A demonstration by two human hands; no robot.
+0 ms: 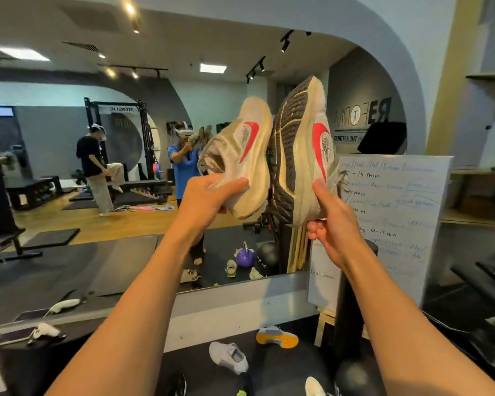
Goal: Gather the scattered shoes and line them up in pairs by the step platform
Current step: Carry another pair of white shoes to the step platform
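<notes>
1. Left hand (209, 201): raised in front of me, fingers curled round the heel end of a cream shoe (240, 155) with a red mark on its side. The toe points up and leans to the right.
2. Right hand (332, 224): raised alongside, apart from the left hand. It grips the heel of a second cream shoe (300, 155), thumb lying up its side. The toe stands nearly straight up and the dark ribbed sole is turned to the left.
3. Both shoes are in the air at about the same height, side by side. They appear to touch at mid-length, but I cannot tell for certain.
4. Background: a wall mirror (69, 167) is behind the shoes. A whiteboard (397, 212) covered in handwriting stands to the right, behind my right hand.
5. Floor mat (269, 367) below my arms: a grey shoe (229, 357) lies on it. A yellow-soled shoe (277, 337) lies beyond it, near the foot of the mirror, and the two do not touch. A pale green shoe (315, 387) is cut off by the bottom edge.
6. Far left, low: a phone (10, 337) lies flat.
</notes>
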